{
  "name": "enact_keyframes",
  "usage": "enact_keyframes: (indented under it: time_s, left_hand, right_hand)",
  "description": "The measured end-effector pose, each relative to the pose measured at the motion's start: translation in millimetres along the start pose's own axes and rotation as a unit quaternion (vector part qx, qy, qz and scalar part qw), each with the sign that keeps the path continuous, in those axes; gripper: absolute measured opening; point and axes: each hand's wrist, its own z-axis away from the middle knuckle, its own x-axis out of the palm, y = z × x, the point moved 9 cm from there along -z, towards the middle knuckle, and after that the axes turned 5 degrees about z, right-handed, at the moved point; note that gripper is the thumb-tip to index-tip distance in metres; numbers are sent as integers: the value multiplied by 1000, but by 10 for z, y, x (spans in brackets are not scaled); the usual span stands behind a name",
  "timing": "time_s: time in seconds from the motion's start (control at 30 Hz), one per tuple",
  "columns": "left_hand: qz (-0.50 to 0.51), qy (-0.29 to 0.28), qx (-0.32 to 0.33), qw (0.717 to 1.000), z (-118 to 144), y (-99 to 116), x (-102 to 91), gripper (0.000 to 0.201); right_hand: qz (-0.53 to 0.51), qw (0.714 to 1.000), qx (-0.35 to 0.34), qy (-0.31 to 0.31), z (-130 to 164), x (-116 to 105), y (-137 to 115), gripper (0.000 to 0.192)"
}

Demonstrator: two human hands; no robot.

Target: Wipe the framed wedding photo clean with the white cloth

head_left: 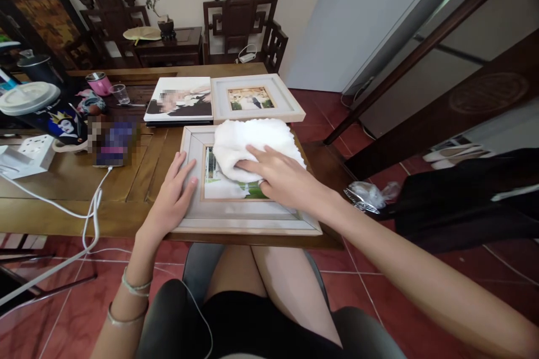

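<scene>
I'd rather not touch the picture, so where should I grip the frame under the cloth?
Likely the side rims of the frame, one hand from each side: it lies flat, and its pale border surrounds the picture. The left hand rests on the left border; the right hand is on the white cloth, partly over the picture.

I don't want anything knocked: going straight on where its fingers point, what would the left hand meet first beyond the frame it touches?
The left hand would likely meet the unframed photo just beyond this frame; depth is unclear.
</scene>
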Motion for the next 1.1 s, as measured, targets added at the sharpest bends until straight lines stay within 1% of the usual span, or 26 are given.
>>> enact_keyframes:
  time_s: [0.07,0.13,0.2,0.3,0.43,0.5,0.57,0.73,0.8,0.83,0.87,0.93,1.03,1.1]
  left_hand:
    - [3,-1,0,1000,5,-5,2,49]
    - [8,-3,-2,1000,9,-12,1,49]
    - [15,-3,-6,1000,10,-20,0,47]
    - [22,-3,-3,1000,5,-26,1,45]
    - [23,-1,8,1000,-3,-27,11,44]
    - [24,0,8,1000,-5,-31,12,44]
    - [25,-1,2,1000,-5,-40,15,44]
    - [25,-3,0,1000,0,-35,7,45]
    - [23,-3,2,1000,1,-24,2,46]
    - [23,-3,2,1000,1,-22,1,46]
    - [23,-4,0,1000,1,-21,0,46]
    - [22,-3,-1,1000,-1,-21,-1,45]
    - [16,-2,2,1000,-7,-23,3,45]
    - [13,-2,4,1000,-11,-27,7,45]
  right_hand:
    - [16,1000,-17,16,-22,30,-53,68]
    - [30,999,-26,19,-18,62,-100,67]
    - [29,999,-30,8,3,86,-135,65]
    - [-2,999,-45,-16,66,84,-226,66]
    - [-44,992,-112,-37,190,50,-465,69]
    - [-47,989,-132,-40,222,48,-505,70]
    - [-37,991,-122,-28,194,52,-412,71]
    - [39,998,-51,29,-56,60,97,68]
    - [60,997,-25,38,-138,55,206,69]
    - [61,997,-18,37,-156,50,206,69]
    - [55,998,-17,32,-150,41,166,69]
    - [24,999,-24,5,-64,23,-11,71]
    - [-49,995,-54,-62,239,-19,-395,73]
    - [-93,989,-86,-81,476,-116,-635,71]
